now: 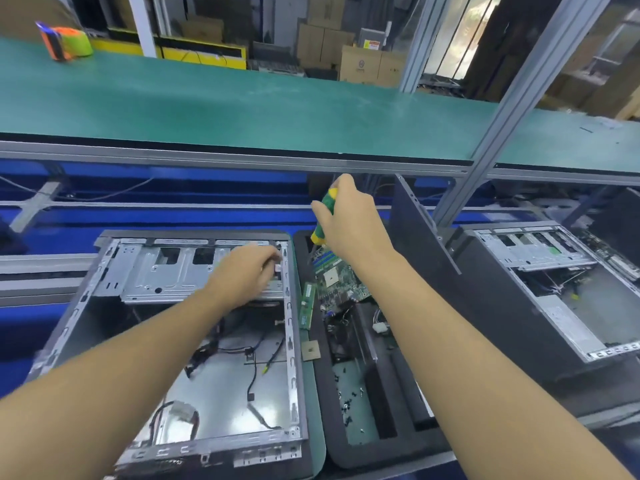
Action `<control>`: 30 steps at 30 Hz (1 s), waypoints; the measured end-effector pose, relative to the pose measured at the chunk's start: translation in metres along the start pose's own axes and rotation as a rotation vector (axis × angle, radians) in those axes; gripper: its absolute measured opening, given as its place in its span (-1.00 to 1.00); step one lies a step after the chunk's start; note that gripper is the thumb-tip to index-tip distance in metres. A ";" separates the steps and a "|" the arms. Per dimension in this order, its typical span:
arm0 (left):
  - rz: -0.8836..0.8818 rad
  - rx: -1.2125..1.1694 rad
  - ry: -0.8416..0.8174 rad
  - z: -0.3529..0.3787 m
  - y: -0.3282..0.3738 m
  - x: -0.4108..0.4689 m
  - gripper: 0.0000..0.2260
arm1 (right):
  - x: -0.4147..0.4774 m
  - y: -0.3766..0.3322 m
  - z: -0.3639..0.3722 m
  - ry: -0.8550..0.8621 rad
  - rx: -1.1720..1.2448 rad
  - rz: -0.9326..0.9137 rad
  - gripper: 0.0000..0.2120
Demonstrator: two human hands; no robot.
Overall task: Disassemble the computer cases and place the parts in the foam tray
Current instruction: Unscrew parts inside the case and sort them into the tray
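Observation:
An opened computer case [104, 327] lies on its side at the left, with loose cables [252, 355] on its bare floor. My left hand [246, 271] reaches into its upper right corner, fingers pinched at the drive cage [173, 275]; what they hold is hidden. My right hand [349, 220] is shut on a green and yellow screwdriver [323, 216], tip down over the black foam tray [332, 441]. In the tray lie a green motherboard [337, 278], a memory stick [306, 306], wires and several small screws [348, 400].
A second opened case [540, 289] lies at the right, a dark side panel [422, 226] leaning between it and the tray. A green conveyor shelf [242, 105] runs above, held by a grey slanted post [502, 109]. An orange tape dispenser [62, 41] sits far left.

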State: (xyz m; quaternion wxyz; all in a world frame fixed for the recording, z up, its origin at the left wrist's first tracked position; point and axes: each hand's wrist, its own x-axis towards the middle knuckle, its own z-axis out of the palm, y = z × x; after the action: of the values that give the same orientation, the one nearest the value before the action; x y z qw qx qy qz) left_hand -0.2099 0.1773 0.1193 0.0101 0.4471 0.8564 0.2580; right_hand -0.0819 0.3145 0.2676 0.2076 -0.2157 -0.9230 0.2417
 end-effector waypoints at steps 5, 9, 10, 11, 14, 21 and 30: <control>-0.231 -0.055 -0.074 -0.022 -0.086 -0.039 -0.65 | -0.001 -0.029 0.029 -0.070 0.080 -0.051 -0.78; -0.249 -0.204 -0.136 -0.020 -0.092 -0.047 -0.71 | -0.005 -0.045 0.055 -0.138 0.170 -0.041 -0.82; -0.256 -0.245 -0.122 -0.019 -0.092 -0.047 -0.76 | -0.005 -0.047 0.061 -0.147 0.181 -0.037 -0.83; -0.254 -0.279 -0.114 -0.019 -0.092 -0.048 -0.79 | -0.005 -0.049 0.067 -0.155 0.192 -0.035 -0.84; -0.227 -0.358 -0.127 -0.020 -0.095 -0.049 -0.87 | -0.004 -0.056 0.081 -0.184 0.221 -0.016 -0.84; -0.266 -0.372 -0.105 -0.019 -0.100 -0.041 -0.85 | -0.002 -0.065 0.097 -0.210 0.221 0.003 -0.85; -0.207 -0.242 -0.110 -0.015 -0.103 -0.044 -0.91 | -0.005 -0.063 0.105 -0.259 0.214 0.021 -0.87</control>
State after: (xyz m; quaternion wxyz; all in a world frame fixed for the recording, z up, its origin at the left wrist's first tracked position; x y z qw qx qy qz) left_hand -0.2656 0.0891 0.0766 0.1370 0.3656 0.8587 0.3319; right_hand -0.1478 0.2249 0.2168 0.1063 -0.1691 -0.9088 0.3664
